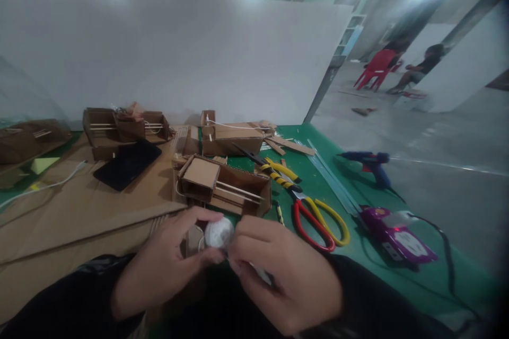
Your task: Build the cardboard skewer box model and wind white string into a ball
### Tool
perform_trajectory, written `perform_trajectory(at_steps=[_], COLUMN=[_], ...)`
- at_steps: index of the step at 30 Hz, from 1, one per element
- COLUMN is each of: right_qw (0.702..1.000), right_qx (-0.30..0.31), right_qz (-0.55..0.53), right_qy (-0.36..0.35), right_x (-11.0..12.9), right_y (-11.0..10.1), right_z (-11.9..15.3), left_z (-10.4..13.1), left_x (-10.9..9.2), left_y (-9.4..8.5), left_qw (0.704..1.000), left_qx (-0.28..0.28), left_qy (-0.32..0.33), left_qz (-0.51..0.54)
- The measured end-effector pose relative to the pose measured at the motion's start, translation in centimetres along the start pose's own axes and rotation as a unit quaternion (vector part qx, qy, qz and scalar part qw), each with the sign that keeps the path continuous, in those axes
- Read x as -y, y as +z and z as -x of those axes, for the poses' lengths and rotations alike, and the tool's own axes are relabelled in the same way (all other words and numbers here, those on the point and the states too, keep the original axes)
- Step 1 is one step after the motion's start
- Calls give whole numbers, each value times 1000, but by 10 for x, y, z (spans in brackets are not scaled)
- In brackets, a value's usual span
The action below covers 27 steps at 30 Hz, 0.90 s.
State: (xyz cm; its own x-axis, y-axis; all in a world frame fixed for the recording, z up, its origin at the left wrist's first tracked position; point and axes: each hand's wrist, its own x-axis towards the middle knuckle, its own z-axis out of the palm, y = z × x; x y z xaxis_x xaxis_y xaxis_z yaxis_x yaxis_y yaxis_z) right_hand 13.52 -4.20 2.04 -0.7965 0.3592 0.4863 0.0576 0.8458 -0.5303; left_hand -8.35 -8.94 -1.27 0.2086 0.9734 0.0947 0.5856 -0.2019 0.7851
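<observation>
My left hand (170, 259) grips a round white ball-like object (219, 232) between thumb and forefinger, low in the middle of the view. My right hand (278, 270) touches the ball's right side with its fingers curled; a small pale piece shows between them, too hidden to name. A thin white cord loops beside the ball on the left. Just beyond my hands sits an open cardboard box (242, 198) with two white sticks across it. Red-handled pliers or scissors (312, 228) and yellow-handled ones (332, 220) lie to the right.
More cardboard boxes (234, 140) stand along the white partition (178, 58). A black sheet (129, 164) rests on flat cardboard (79, 206). At right are clear sticks (334, 180), a blue glue gun (369, 161) and a purple power strip (400, 238) with a cable. Two people sit far off.
</observation>
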Motion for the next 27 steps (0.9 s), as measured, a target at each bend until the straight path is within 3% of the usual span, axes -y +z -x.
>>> perform_trajectory(at_steps=[6, 11, 18, 23, 27], right_qw=[999, 994, 981, 984, 988], right_qx=[-30, -95, -137, -83, -1], right_qz=[20, -31, -89, -88, -69], right_qy=[3, 36, 103, 128, 138], right_x=[-8, -24, -42, -39, -21], right_y=[-9, 0, 20, 37, 37], right_z=[-6, -10, -6, 1, 6], left_z=[5, 11, 10, 10, 5], left_x=[-8, -6, -6, -4, -5], left_y=[0, 4, 0, 1, 3], left_qw=[999, 1000, 994, 993, 996], left_qx=[28, -4, -13, -67, -83], left_qy=[40, 16, 107, 86, 7], left_qz=[-15, 9, 5, 33, 44])
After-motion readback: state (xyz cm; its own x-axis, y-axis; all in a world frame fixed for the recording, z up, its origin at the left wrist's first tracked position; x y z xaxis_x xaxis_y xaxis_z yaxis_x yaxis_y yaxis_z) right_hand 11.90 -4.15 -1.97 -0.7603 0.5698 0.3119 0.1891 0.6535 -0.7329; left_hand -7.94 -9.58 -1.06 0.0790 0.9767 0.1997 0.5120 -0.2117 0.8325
